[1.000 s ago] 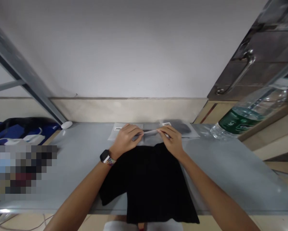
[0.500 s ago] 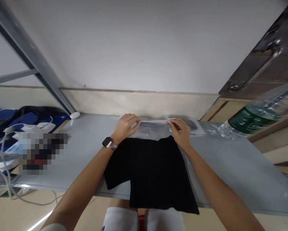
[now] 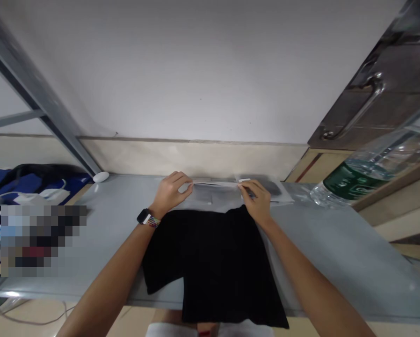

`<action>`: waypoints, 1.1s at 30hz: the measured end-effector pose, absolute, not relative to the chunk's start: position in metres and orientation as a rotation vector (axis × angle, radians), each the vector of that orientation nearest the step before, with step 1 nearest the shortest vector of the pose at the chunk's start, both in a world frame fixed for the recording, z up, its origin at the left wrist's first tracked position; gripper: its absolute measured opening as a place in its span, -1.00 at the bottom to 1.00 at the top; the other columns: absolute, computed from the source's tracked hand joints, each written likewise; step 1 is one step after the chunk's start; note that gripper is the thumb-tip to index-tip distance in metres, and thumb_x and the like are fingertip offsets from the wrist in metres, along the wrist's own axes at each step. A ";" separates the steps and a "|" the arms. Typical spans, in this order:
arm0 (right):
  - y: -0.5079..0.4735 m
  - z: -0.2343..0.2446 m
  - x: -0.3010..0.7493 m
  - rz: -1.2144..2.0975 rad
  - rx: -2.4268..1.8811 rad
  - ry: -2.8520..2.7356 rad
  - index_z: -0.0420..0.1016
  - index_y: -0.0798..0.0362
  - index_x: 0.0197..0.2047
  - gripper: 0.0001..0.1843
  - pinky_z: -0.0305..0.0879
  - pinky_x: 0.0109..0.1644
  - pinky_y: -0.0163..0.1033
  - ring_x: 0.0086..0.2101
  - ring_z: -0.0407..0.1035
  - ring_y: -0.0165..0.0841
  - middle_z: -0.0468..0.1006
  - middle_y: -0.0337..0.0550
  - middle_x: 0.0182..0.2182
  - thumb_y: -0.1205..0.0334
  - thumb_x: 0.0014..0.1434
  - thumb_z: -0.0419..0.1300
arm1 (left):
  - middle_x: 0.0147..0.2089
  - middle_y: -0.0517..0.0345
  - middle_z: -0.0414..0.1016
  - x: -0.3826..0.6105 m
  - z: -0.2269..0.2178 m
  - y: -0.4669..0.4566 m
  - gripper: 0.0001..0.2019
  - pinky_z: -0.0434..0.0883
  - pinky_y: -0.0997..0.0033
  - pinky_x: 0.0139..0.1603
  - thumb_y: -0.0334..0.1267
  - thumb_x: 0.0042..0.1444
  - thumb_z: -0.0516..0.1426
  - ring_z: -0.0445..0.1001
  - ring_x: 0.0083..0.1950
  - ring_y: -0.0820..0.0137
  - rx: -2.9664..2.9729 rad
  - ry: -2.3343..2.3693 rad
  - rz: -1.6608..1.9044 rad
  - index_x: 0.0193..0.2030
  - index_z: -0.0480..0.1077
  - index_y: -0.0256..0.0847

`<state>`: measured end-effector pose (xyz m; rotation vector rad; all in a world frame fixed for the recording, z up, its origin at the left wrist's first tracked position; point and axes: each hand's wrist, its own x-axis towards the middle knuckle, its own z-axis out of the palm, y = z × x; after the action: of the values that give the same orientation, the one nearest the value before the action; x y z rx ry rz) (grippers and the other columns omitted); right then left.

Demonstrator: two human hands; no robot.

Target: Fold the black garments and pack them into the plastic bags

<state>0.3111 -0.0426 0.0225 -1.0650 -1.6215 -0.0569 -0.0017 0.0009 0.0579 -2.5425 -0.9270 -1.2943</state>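
Observation:
A translucent plastic bag (image 3: 219, 192) lies at the back of the grey table, its near-wall edge raised between my hands. My left hand (image 3: 173, 189), with a dark watch on its wrist, pinches the left end of that edge between thumb and fingertips. The right end is pinched by my right hand (image 3: 255, 199). A thin dark slit shows along the edge between them. Just below, a black garment (image 3: 217, 262) lies flat and partly hangs over the table's front edge; my forearms pass on either side of it.
The grey table (image 3: 311, 252) backs onto a pale wall. More clear packaging (image 3: 283, 194) lies right of my right hand. A large water bottle (image 3: 357, 175) with a green label stands at the right. White cables and plugs (image 3: 41, 196) sit left, beside a small white oval object (image 3: 101, 177).
The bag's raised edge has parted slightly, showing a dark slit. Both hands keep their pinch. The whole view has shifted a little, so things appear lower and further left.

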 end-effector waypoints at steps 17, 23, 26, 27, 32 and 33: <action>-0.060 0.037 0.293 -0.380 -0.945 -1.998 0.68 -0.05 -0.06 -0.78 0.58 0.08 0.01 -0.05 0.58 -0.14 0.69 -0.03 -0.02 0.42 0.38 0.25 | -0.26 0.16 0.51 0.013 0.048 -0.003 -0.92 0.47 0.36 -0.17 -0.32 0.39 0.20 0.46 -0.29 0.40 -2.753 -0.887 -1.396 -0.20 0.48 -0.16; -0.059 0.034 0.292 -0.368 -0.951 -2.034 0.60 0.02 -0.10 -0.76 0.52 0.18 0.01 -0.03 0.58 -0.16 0.69 -0.01 -0.06 0.45 0.46 0.12 | -0.20 0.12 0.56 0.011 0.049 -0.004 -0.94 0.48 0.37 -0.16 -0.31 0.39 0.21 0.50 -0.25 0.39 -2.728 -0.880 -1.314 -0.14 0.51 -0.17; -0.059 0.031 0.290 -0.327 -0.962 -2.034 0.57 0.02 -0.08 -0.74 0.52 0.18 0.00 -0.02 0.58 -0.18 0.69 0.00 -0.05 0.44 0.48 0.07 | -0.19 0.11 0.57 0.009 0.049 -0.003 -0.94 0.50 0.37 -0.15 -0.32 0.39 0.20 0.53 -0.21 0.36 -2.693 -0.849 -1.288 -0.13 0.52 -0.16; -0.058 0.030 0.290 -0.325 -0.965 -2.028 0.57 0.02 -0.08 -0.74 0.52 0.17 -0.01 -0.02 0.58 -0.18 0.69 0.01 -0.05 0.44 0.48 0.06 | -0.20 0.11 0.57 0.008 0.049 -0.003 -0.94 0.50 0.37 -0.15 -0.32 0.38 0.20 0.54 -0.20 0.36 -2.687 -0.841 -1.281 -0.14 0.52 -0.16; -0.058 0.028 0.289 -0.347 -0.965 -1.994 0.56 0.02 -0.08 -0.76 0.54 0.13 -0.02 -0.04 0.58 -0.17 0.69 0.01 -0.06 0.44 0.48 0.08 | -0.17 0.07 0.58 0.010 0.050 -0.003 -0.95 0.52 0.29 -0.08 -0.32 0.34 0.21 0.55 -0.13 0.29 -2.726 -0.887 -1.254 -0.16 0.53 -0.16; -0.058 0.029 0.289 -0.347 -0.960 -1.984 0.55 0.02 -0.08 -0.77 0.54 0.13 -0.02 -0.05 0.58 -0.17 0.69 0.01 -0.06 0.44 0.47 0.09 | -0.15 0.06 0.59 0.011 0.050 -0.004 -0.95 0.52 0.27 -0.06 -0.31 0.34 0.22 0.56 -0.10 0.27 -2.747 -0.904 -1.265 -0.15 0.54 -0.16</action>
<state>0.2893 -0.0578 0.0285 -0.9598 -1.9845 -0.3469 0.0111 -0.0038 0.0501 -2.7466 -0.9036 -1.2648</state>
